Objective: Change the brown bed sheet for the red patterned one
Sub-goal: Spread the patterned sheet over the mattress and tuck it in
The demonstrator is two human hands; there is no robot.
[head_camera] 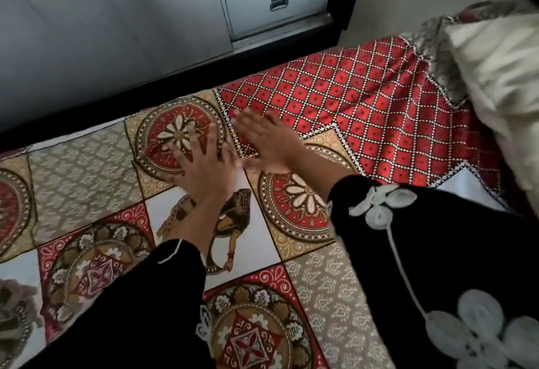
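The red patterned sheet [364, 112] lies spread over the bed, with flower medallions, beige squares and a red diamond grid. My left hand [201, 161] lies flat on it with fingers spread, over a flower medallion near the far edge. My right hand [265, 144] is right beside it, fingers straight and blurred, palm down on the sheet at the edge of the red grid. Both arms wear black sleeves with white embroidery. No brown sheet is in view.
A cream pillow [501, 83] lies at the right end of the bed. Beyond the bed's far edge runs a dark frame [116, 97], then a grey cabinet with a drawer handle [278, 2].
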